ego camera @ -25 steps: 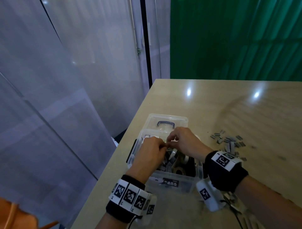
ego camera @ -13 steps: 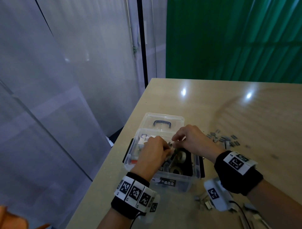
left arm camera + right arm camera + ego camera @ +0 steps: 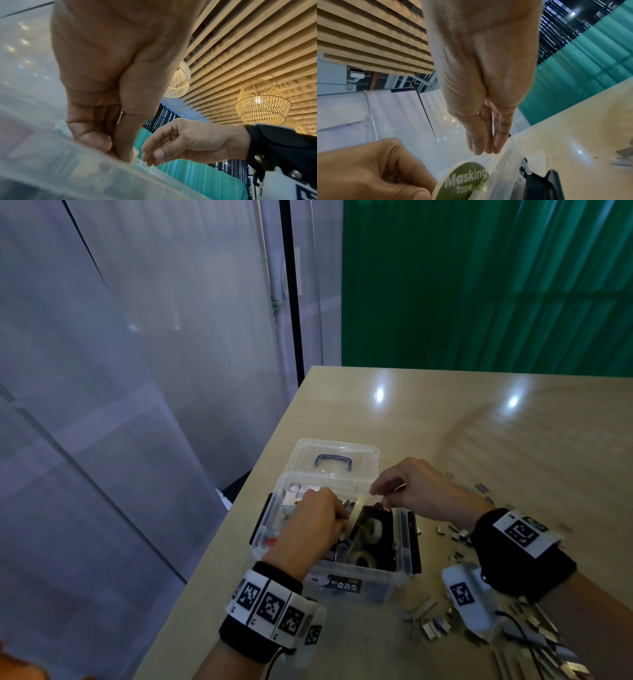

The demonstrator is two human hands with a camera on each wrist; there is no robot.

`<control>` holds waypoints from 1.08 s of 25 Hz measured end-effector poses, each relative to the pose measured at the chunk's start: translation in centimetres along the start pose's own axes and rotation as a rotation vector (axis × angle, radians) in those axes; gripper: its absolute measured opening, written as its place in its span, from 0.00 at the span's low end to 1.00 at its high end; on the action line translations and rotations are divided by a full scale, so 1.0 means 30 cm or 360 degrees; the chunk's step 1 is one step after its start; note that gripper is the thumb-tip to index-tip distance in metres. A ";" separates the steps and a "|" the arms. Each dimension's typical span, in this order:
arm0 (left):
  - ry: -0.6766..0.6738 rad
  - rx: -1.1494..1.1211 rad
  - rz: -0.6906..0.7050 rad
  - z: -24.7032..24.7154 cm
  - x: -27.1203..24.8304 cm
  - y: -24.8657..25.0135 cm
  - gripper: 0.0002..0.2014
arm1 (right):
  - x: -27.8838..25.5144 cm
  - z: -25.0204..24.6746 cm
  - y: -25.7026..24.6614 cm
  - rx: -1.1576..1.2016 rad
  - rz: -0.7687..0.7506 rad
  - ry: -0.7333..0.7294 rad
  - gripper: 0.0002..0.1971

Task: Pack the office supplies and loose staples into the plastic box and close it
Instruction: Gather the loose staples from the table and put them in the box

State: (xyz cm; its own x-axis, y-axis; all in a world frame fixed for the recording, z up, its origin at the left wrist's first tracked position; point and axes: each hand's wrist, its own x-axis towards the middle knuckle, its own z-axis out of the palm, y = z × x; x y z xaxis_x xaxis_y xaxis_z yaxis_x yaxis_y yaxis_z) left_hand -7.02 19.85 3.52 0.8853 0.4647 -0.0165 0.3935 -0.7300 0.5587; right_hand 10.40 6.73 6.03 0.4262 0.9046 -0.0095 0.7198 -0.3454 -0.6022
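Observation:
The clear plastic box (image 3: 402, 546) stands open near the table's left edge, its lid (image 3: 337, 455) lying back behind it. Inside lie tape rolls (image 3: 373, 529), a small white carton (image 3: 297, 494) and dark items. My left hand (image 3: 342, 515) pinches a masking tape roll (image 3: 359, 506) on edge above the box; its green label (image 3: 465, 180) shows in the right wrist view. My right hand (image 3: 378, 494) hovers just right of the roll with fingers (image 3: 486, 146) straight and together, holding nothing. Loose staples (image 3: 455, 534) lie right of the box.
More staple strips (image 3: 428, 623) are scattered on the table in front of and to the right of the box. Black latches (image 3: 416, 539) hang on the box's sides. The table edge (image 3: 219, 542) drops off close on the left. A green curtain stands behind.
Both hands were pinched together over the box; now the right hand has drawn slightly up and to the right, and the tape roll shows in the left hand's fingers.

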 end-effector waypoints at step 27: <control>0.0041 -0.0057 -0.0154 0.021 -0.005 0.057 0.17 | -0.048 -0.006 0.070 0.0150 0.0013 0.0121 0.05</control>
State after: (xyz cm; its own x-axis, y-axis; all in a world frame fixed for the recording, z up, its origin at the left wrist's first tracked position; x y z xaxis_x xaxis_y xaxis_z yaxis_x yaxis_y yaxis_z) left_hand -6.33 18.22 3.96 0.8366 0.5454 -0.0508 0.4676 -0.6627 0.5850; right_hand 11.40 4.66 4.91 0.4744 0.8792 0.0437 0.6630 -0.3242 -0.6748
